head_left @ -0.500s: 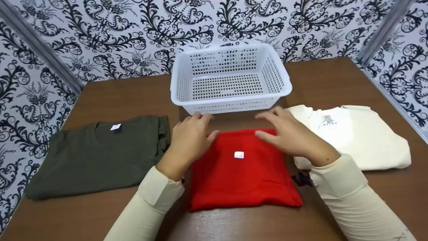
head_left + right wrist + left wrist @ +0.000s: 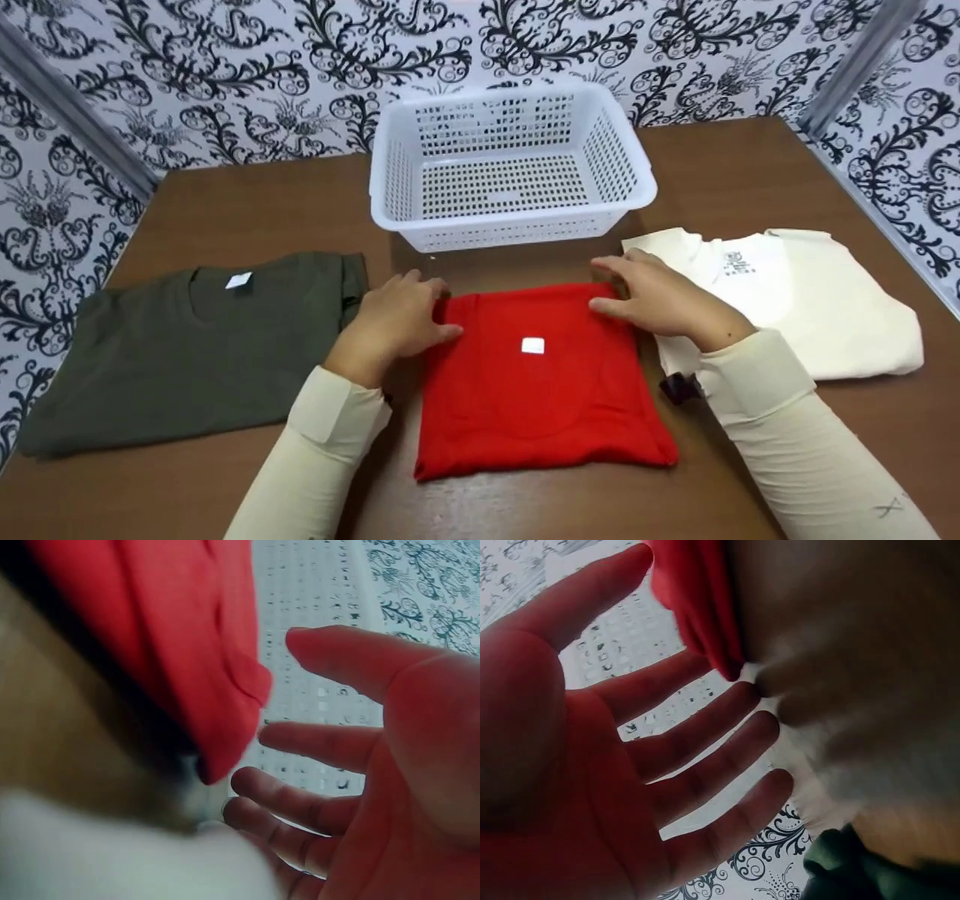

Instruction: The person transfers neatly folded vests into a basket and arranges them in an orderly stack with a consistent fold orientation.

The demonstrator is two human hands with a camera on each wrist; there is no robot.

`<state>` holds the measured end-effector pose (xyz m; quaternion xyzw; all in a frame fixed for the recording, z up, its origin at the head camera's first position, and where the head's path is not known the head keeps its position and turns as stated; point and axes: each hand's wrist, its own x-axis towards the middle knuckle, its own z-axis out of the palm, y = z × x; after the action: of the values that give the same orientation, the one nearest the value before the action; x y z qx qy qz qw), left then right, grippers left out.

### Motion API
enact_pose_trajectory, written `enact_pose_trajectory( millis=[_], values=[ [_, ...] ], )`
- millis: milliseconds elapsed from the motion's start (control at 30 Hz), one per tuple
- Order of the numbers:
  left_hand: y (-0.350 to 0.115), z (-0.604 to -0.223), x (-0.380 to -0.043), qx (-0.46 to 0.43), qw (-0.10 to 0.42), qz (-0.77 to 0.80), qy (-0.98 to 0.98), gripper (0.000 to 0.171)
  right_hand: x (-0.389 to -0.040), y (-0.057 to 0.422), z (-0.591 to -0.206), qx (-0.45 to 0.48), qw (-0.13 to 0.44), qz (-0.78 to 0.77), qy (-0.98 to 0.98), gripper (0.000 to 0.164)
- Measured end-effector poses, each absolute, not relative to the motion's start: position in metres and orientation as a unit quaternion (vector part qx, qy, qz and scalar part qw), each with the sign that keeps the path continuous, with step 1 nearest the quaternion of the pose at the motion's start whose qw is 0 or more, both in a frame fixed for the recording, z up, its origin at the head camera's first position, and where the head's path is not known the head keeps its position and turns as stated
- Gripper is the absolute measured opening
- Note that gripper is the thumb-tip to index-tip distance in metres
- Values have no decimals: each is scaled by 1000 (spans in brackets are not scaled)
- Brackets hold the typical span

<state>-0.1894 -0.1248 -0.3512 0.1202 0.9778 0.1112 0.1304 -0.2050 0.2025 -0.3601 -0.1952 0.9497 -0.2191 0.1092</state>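
Note:
A folded red T-shirt (image 2: 536, 397) with a small white label lies on the wooden table between my two hands. My left hand (image 2: 391, 319) is at its far left corner, fingers spread and extended in the left wrist view, thumb at the red cloth's edge (image 2: 697, 607). At the far right corner is my right hand (image 2: 656, 296), thumb and fingers apart around the red corner (image 2: 225, 712) without pinching it. Whether any fingertip touches the cloth I cannot tell. The right hand also overlaps the near-left part of a folded cream T-shirt (image 2: 825, 315).
A white perforated plastic basket (image 2: 517, 221) stands at the back, with nothing inside. To the left lies a folded dark green T-shirt (image 2: 187, 367). Patterned wall panels (image 2: 262, 82) close off the back and sides of the table (image 2: 247, 202).
Both hands have come down towards the red T-shirt's far corners. The left hand moved left and nearer, and the right hand shifted slightly right. The camera view has shifted a little.

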Motion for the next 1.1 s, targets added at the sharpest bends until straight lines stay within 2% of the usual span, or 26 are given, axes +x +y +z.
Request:
enact_pose_trajectory(
  millis=[133, 467, 700, 833, 1100],
  values=[
    [-125, -352, -191, 115, 124, 112, 979, 60, -207, 201, -365, -208, 114, -191, 953, 70],
    [-125, -356, -192, 134, 121, 142, 973, 48, -208, 199, -371, -226, 90, -180, 953, 56],
    [-124, -351, -191, 117, 156, 180, 964, 31, -212, 197, -366, -223, 91, -192, 951, 38],
    [-126, -348, -193, 141, 166, 196, 956, 27, -214, 195, -363, -231, 86, -215, 945, 32],
    [-142, -355, -197, 206, 238, 256, 914, 22, -209, 202, -363, -228, 153, -288, 918, 36]
  ],
)
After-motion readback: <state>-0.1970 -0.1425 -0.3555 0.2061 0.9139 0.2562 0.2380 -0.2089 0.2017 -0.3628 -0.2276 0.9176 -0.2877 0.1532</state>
